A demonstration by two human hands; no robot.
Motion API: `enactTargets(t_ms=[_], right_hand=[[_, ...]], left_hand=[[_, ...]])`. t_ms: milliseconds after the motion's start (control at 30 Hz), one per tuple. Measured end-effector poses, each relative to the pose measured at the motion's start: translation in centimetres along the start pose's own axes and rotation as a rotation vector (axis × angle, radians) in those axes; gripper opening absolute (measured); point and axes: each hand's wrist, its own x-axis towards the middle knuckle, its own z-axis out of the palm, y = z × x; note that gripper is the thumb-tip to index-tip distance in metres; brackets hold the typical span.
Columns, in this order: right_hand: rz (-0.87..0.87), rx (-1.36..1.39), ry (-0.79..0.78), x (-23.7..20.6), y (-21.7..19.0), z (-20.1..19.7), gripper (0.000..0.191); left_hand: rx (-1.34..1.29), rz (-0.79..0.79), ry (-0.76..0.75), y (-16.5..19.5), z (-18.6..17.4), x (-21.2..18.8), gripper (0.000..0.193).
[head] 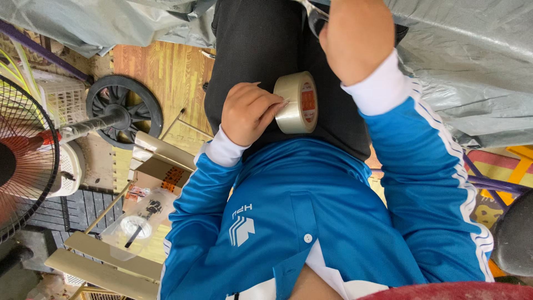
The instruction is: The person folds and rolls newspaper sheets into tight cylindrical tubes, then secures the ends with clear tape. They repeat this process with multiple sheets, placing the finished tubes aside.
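**Fingers on the tape roll, other hand raised**

While the left hand (251, 113) is curling its grip around the edge of a roll of clear packing tape (297, 102), its fingertips (279, 104) are pressing against the roll's outer face, closed on it rather than spread. The roll is standing on edge against the person's dark trousers (261, 50), just above the hem of the blue zip jacket (300, 222). The right hand (355, 36) is hovering higher up, apart from the roll, its back turned to the camera; a strip of clear film (315, 16) is showing at its edge, though how far that grip is closed cannot be told. Grey plastic sheeting (472, 61) is spreading out beside the right sleeve. Off to the left side, a fan (25, 161) on its round black base (125, 111) is standing on the wooden floor (166, 72), near a folding chair (105, 261).
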Motion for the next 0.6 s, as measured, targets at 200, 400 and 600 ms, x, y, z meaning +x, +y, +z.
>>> enactTargets(t_ms=[200, 400, 600], right_hand=[[0.056, 0.216, -0.505, -2.7, 3.2, -8.5, 0.065], [0.075, 0.093, -0.78, -2.7, 4.5, -10.8, 0.066], [-0.08, 0.036, -0.775, -2.3, 1.4, -9.2, 0.059]], left_hand=[[-0.002, -0.003, 0.04, -0.3, 0.1, -0.1, 0.012], [-0.118, -0.132, 0.088, -0.3, 0.8, -0.6, 0.017], [-0.111, -0.157, 0.086, -0.5, 0.9, -1.2, 0.02]])
